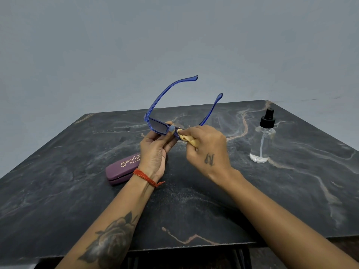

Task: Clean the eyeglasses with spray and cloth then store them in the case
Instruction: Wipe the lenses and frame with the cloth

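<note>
Mid-frame above the surface (194,210), left hand (155,150) pinches my glasses (157,127) at the bridge to steady them while right hand (207,148) pinches cloth (186,137) over one lens; case (120,169) lower left, spray (262,140) right.

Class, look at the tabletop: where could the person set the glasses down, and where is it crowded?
Bare patches on the table: the near right, between the right forearm and the spray bottle; the far left, beyond the closed case. It is crowded at the centre, where the left hand holds the glasses and the right hand wipes with the cloth.
</note>
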`<action>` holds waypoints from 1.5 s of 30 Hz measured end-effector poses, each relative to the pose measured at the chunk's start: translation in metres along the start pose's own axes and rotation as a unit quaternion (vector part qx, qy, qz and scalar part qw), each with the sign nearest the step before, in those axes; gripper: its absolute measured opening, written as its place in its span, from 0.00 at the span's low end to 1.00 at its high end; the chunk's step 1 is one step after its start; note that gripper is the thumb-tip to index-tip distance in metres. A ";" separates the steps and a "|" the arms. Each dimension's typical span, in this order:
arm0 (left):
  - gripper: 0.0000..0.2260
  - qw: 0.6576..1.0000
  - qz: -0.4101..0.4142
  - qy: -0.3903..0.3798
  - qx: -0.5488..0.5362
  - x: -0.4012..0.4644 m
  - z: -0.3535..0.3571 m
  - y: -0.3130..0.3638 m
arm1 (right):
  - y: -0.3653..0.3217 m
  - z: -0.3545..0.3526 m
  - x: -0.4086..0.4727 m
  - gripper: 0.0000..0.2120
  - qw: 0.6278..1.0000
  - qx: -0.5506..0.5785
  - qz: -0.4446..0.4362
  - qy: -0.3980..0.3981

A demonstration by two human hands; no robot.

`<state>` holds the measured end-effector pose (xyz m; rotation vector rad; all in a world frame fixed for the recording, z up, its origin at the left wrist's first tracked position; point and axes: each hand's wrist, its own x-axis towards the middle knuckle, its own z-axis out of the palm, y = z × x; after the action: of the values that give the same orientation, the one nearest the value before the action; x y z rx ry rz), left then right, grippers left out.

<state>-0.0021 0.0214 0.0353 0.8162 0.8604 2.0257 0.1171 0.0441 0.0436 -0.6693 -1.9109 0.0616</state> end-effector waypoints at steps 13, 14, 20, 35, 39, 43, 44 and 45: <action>0.06 1.000 -0.001 -0.007 0.012 -0.002 0.002 0.000 | 0.005 0.000 0.002 0.18 0.997 0.065 0.029 -0.009; 0.06 1.000 -0.002 -0.003 0.010 -0.002 0.002 0.001 | 0.005 0.000 0.002 0.17 0.997 0.069 0.030 -0.007; 0.05 1.000 -0.001 -0.006 0.016 -0.001 0.002 0.000 | 0.002 0.001 0.003 0.19 0.997 0.063 0.035 0.002; 0.06 1.000 0.002 -0.006 0.020 -0.001 0.001 0.001 | 0.004 -0.001 0.002 0.16 0.994 0.095 0.059 -0.003; 0.06 0.999 0.000 -0.022 0.024 -0.002 0.000 0.001 | 0.002 0.000 0.003 0.17 0.997 0.072 0.029 0.009; 0.08 0.999 -0.001 -0.029 0.027 -0.003 0.001 0.001 | 0.005 0.002 0.002 0.17 0.999 0.028 -0.017 0.000; 0.07 0.999 0.000 -0.028 0.027 -0.003 0.001 0.001 | 0.006 0.001 0.002 0.17 1.000 0.015 -0.023 -0.003; 0.06 0.999 0.002 -0.025 0.028 -0.003 0.001 0.001 | 0.006 0.001 0.001 0.17 1.000 -0.001 -0.028 -0.004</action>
<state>-0.0003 0.0186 0.0358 0.8969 0.8917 1.9847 0.1188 0.0502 0.0424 -0.6173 -1.9375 0.0264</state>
